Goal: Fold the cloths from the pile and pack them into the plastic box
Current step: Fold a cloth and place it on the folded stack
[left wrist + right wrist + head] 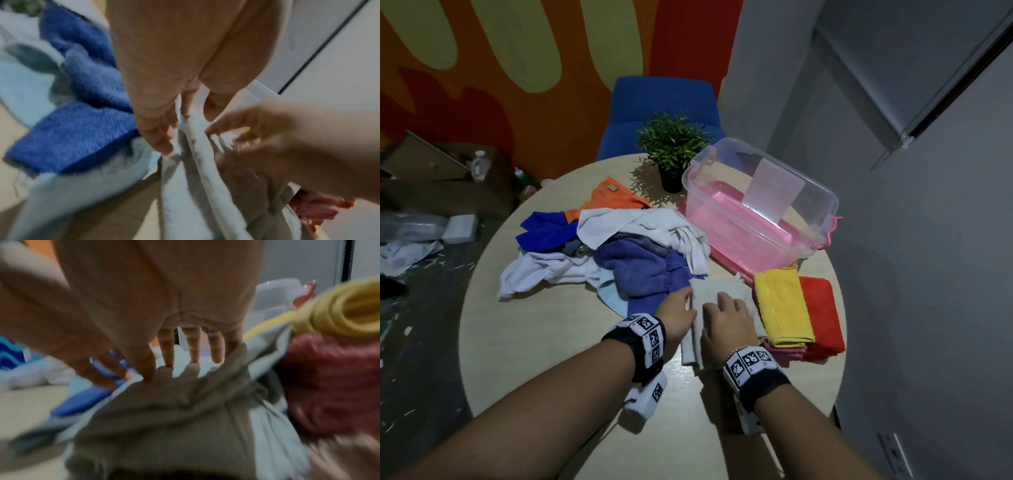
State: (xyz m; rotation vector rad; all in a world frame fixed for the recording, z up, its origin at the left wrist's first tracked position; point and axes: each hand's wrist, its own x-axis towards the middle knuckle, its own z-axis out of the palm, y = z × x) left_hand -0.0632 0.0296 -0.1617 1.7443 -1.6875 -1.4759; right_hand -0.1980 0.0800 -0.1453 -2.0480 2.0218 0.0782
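No readable words, brand names or numbers anywhere. Only black-and-white square code markers on the wristbands at lower centre of the head view, again on the right band, and one on the white block under the left wrist. A small tan tag on the orange cloth, too small to read. Wrist views blurred, nothing legible.

I see bare table at seven o'clock; the cloth pile blocks eleven, folded yellow cloth crowds three.
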